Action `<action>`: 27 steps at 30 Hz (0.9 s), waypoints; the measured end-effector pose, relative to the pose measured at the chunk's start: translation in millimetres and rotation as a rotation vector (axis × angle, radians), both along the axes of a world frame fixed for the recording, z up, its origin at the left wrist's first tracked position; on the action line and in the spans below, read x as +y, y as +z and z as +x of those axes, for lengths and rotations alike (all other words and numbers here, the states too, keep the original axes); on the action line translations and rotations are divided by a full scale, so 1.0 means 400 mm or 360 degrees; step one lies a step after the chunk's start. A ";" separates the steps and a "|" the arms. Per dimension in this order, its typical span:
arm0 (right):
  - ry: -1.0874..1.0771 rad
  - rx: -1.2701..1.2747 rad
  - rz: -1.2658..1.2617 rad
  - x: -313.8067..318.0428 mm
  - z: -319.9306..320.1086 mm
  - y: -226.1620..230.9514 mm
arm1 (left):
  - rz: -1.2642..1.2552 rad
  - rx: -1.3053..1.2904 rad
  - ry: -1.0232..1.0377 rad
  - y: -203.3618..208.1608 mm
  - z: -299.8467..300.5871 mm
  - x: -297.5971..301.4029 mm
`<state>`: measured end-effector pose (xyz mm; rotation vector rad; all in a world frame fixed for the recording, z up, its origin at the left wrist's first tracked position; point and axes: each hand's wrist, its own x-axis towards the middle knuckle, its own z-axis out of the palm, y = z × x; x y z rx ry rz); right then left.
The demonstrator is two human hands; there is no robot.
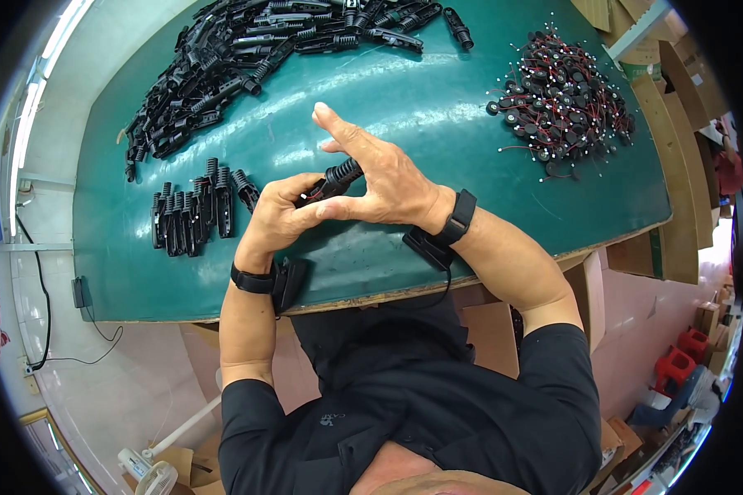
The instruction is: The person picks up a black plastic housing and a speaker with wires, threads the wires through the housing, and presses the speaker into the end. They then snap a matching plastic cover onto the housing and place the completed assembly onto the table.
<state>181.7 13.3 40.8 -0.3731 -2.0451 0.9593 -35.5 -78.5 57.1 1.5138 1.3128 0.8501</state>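
A black plastic housing with a ribbed, spring-like end [344, 172] is held between my hands above the near middle of the table, tilted up to the right. My left hand [274, 216] is closed around its lower end, fingers curled over and thumb along the near side. A bit of red wire shows at that end. My right hand [392, 183] grips the ribbed end between thumb and palm, its index finger stretched upward; its lower fingers are partly hidden. Just left of my left hand, several similar black housings [191, 216] lie in a rough row.
A large heap of black ribbed housings [215, 70] covers the table's far left. At the far right lies a pile of small round black parts with red wires [561, 99]. The green table [470, 223] has a worn near edge. Black straps with boxes [289, 282] sit on my wrists.
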 end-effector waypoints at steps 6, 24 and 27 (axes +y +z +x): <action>0.0079 0.0239 -0.0266 0.001 0.031 0.023 | 0.0094 -0.0047 -0.0033 0.002 0.026 -0.016; 0.0104 0.0123 0.0159 0.004 0.042 0.022 | 0.0093 0.0127 -0.0065 0.004 0.041 0.007; 0.0203 0.0232 -0.0065 0.005 0.041 0.014 | 0.0081 0.0132 0.0065 0.037 0.068 -0.007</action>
